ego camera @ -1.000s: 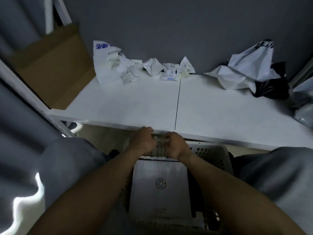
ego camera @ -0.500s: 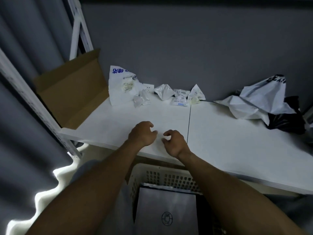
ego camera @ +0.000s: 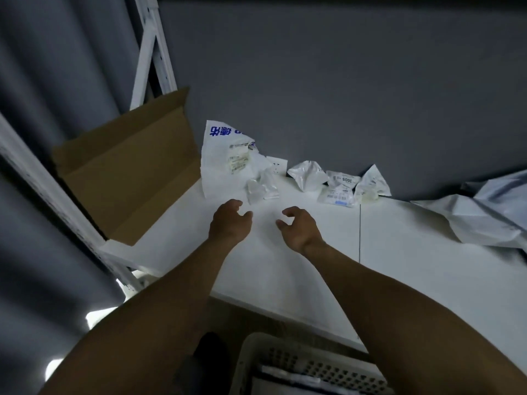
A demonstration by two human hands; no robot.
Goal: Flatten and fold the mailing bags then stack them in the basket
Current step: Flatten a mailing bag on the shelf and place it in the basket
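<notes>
Dim light fills a room where a plain grey wall (ego camera: 342, 81) rises behind a white table (ego camera: 413, 266), its top made of two panels that meet at a thin dark seam (ego camera: 360, 232). At the left, grey curtains (ego camera: 42, 67) hang beside a white perforated metal rack upright (ego camera: 151, 52), and an open brown cardboard box (ego camera: 128, 172) sits against the table's left end (one flap stands up). A bright patch of light (ego camera: 95, 317) shows low at the left, below the table's edge.
</notes>
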